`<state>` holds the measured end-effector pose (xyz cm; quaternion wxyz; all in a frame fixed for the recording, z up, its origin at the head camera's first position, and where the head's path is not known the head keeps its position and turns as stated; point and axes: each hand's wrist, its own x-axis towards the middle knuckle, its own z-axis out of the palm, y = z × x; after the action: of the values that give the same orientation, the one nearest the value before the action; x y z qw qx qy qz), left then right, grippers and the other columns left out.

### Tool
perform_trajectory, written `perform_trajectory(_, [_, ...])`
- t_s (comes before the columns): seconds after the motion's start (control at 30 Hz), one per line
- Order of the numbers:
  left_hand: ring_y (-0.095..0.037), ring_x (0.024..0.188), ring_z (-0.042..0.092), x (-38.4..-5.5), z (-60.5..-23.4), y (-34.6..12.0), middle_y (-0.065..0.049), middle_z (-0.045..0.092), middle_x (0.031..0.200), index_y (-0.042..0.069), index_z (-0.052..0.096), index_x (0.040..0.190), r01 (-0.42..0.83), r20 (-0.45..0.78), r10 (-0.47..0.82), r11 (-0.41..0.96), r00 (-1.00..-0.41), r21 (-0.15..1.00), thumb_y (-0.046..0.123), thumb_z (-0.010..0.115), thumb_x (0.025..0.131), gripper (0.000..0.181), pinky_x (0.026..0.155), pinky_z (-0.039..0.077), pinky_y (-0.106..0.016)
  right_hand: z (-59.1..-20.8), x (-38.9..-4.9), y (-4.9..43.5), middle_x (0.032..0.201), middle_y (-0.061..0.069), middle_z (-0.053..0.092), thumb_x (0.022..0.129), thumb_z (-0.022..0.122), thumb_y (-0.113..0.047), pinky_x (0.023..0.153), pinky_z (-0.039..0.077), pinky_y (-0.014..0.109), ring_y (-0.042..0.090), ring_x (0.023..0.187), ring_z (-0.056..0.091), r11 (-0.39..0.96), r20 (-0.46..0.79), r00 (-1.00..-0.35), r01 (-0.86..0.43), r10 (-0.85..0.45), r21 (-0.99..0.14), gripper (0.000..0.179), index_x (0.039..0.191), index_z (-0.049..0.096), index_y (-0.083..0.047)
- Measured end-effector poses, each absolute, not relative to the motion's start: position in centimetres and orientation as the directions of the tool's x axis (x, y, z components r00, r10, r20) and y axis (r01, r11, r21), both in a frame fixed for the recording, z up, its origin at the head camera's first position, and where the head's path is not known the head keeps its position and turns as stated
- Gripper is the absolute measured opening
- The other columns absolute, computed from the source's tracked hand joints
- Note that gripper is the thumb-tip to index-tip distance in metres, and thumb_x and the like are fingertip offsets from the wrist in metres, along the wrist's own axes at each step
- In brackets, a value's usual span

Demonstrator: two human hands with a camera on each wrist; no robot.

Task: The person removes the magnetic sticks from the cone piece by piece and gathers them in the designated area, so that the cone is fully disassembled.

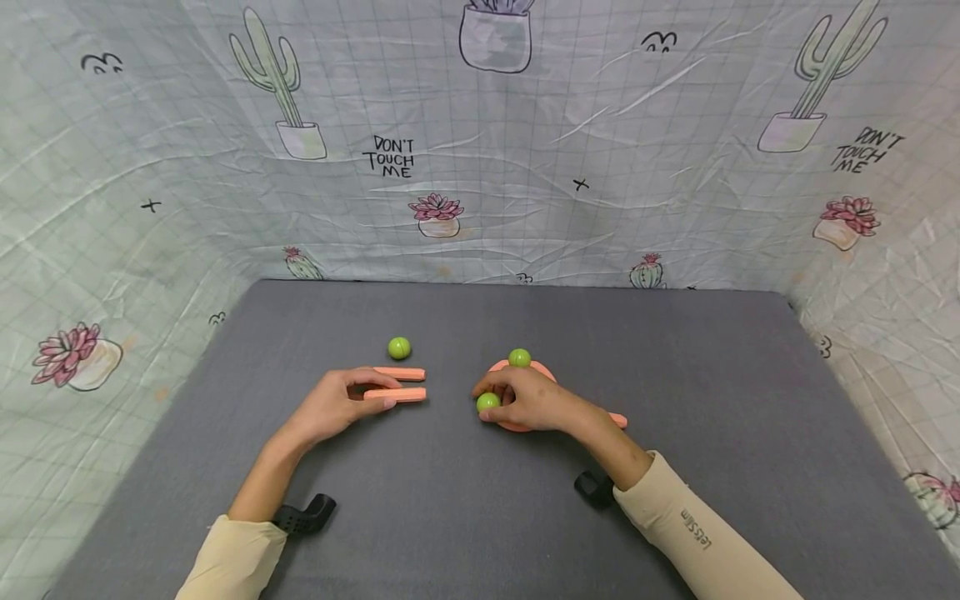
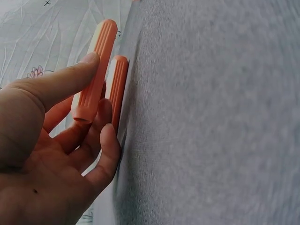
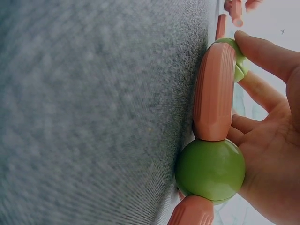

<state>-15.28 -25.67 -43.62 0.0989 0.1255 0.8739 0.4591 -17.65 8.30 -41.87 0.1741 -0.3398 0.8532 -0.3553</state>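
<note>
My left hand (image 1: 330, 406) pinches an orange ribbed tube (image 1: 405, 395) between thumb and fingers, raised off the table. Its near end is hollow in the left wrist view. A second orange tube (image 2: 120, 84) lies on the table just beyond. My right hand (image 1: 534, 400) pinches a green ball (image 1: 487, 403) on the left of an orange ring (image 1: 545, 372). Another green ball (image 1: 519, 357) sits at the ring's far side. In the right wrist view, a curved orange piece (image 3: 215, 93) joins the pinched ball to a nearer green ball (image 3: 211, 168), hidden by my hand in the head view.
A loose green ball (image 1: 399, 347) lies beyond the left hand's tubes. From behind my right wrist an orange stick end (image 1: 618, 420) pokes out. The grey table (image 1: 480, 517) meets a patterned cloth (image 1: 510, 167) at the back and sides.
</note>
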Motion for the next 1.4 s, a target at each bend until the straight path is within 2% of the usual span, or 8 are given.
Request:
perform_trajectory(0.13, [-0.023, 0.119, 0.064, -15.33, -43.60, -25.97, -0.001, 0.073, 0.132, 0.029, 0.079, 0.112, 0.146, -0.040, 0.294, 0.583, -0.955, 0.799, 0.037, 0.080, 0.092, 0.021, 0.089, 0.051, -0.023, -41.95, -17.71, 8.29, 0.103, 0.004, 0.075, 0.096, 0.077, -0.018, 0.075, 0.051, 0.020, 0.005, 0.077, 0.062, 0.520, -0.056, -0.712, -0.455, -0.700, -0.723, 0.030, 0.123, 0.074, -0.007])
perform_trajectory(0.37, [-0.019, 0.115, 0.064, -15.40, -43.83, -26.23, 0.004, 0.075, 0.121, 0.034, 0.079, 0.110, 0.150, -0.029, 0.261, 0.637, -0.965, 0.756, 0.038, 0.081, 0.091, 0.020, 0.091, 0.050, -0.028, -42.05, -17.72, 8.31, 0.101, 0.003, 0.074, 0.096, 0.077, -0.018, 0.074, 0.051, 0.020, 0.006, 0.077, 0.062, 0.516, -0.059, -0.713, -0.444, -0.698, -0.732, 0.030, 0.123, 0.074, -0.007])
perform_trajectory(0.57, [-0.021, 0.118, 0.064, -15.53, -44.04, -26.26, 0.003, 0.074, 0.120, 0.033, 0.079, 0.110, 0.160, -0.019, 0.265, 0.636, -0.964, 0.755, 0.036, 0.081, 0.091, 0.019, 0.095, 0.050, -0.034, -42.10, -17.69, 8.33, 0.102, 0.004, 0.075, 0.096, 0.077, -0.017, 0.074, 0.051, 0.020, 0.006, 0.077, 0.062, 0.510, -0.052, -0.710, -0.450, -0.702, -0.733, 0.030, 0.124, 0.074, -0.007])
perform_trajectory(0.8, [-0.019, 0.115, 0.064, -15.62, -44.34, -26.23, 0.002, 0.074, 0.117, 0.030, 0.080, 0.108, 0.182, 0.006, 0.267, 0.638, -0.964, 0.748, 0.029, 0.082, 0.091, 0.018, 0.093, 0.050, -0.031, -42.08, -17.69, 8.29, 0.102, 0.004, 0.075, 0.096, 0.077, -0.017, 0.075, 0.051, 0.020, 0.006, 0.077, 0.062, 0.510, -0.053, -0.712, -0.447, -0.700, -0.735, 0.030, 0.124, 0.074, -0.006])
perform_trajectory(0.93, [-0.021, 0.113, 0.063, -15.53, -44.40, -26.20, -0.002, 0.074, 0.116, 0.027, 0.081, 0.109, 0.194, 0.021, 0.270, 0.634, -0.963, 0.748, 0.027, 0.082, 0.091, 0.018, 0.091, 0.049, -0.034, -42.06, -17.67, 8.27, 0.102, 0.004, 0.074, 0.096, 0.077, -0.017, 0.075, 0.051, 0.020, 0.006, 0.077, 0.062, 0.511, -0.053, -0.712, -0.448, -0.700, -0.734, 0.030, 0.124, 0.074, -0.006])
perform_trajectory(1.2, [-0.021, 0.116, 0.063, -15.50, -44.39, -26.20, -0.001, 0.074, 0.120, 0.028, 0.081, 0.108, 0.212, 0.031, 0.285, 0.635, -0.958, 0.742, 0.025, 0.082, 0.090, 0.018, 0.093, 0.050, -0.034, -42.13, -17.74, 8.36, 0.102, 0.004, 0.074, 0.095, 0.078, -0.017, 0.075, 0.052, 0.020, 0.006, 0.077, 0.062, 0.518, -0.061, -0.720, -0.435, -0.691, -0.736, 0.031, 0.124, 0.074, -0.007])
perform_trajectory(1.4, [-0.021, 0.109, 0.063, -15.41, -44.12, -26.14, -0.001, 0.075, 0.118, 0.024, 0.081, 0.111, 0.234, 0.058, 0.285, 0.635, -0.957, 0.736, 0.025, 0.083, 0.089, 0.021, 0.090, 0.051, -0.035, -41.91, -17.68, 8.80, 0.103, 0.005, 0.074, 0.093, 0.080, -0.017, 0.081, 0.055, 0.023, 0.009, 0.084, 0.066, 0.515, -0.048, -0.735, -0.425, -0.676, -0.744, 0.031, 0.123, 0.074, -0.008])
